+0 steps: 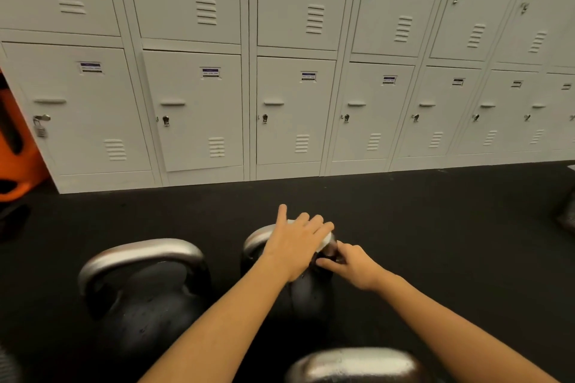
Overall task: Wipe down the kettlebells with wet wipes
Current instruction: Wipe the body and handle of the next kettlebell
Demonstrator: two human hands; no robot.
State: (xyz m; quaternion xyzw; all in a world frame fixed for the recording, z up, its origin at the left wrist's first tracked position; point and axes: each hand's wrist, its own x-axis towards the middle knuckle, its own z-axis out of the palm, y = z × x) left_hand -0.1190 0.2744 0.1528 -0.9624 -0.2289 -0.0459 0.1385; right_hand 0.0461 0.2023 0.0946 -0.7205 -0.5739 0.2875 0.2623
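Note:
Three black kettlebells with bare steel handles stand on the dark floor. The middle kettlebell (306, 292) is under both my hands. My left hand (295, 241) lies over the top of its handle, fingers curled round a white wet wipe (326, 242) that shows at the fingertips. My right hand (351, 264) pinches the right end of that handle with thumb and fingers. A larger kettlebell (141, 292) stands untouched to the left. Only the handle of the third kettlebell (354, 365) shows at the bottom edge.
A wall of grey lockers (289, 109) runs across the back, some with padlocks. An orange object (15, 149) sits at the far left edge. Black rubber flooring (451, 227) spreads to the right, with a dark thing at the right edge (567, 214).

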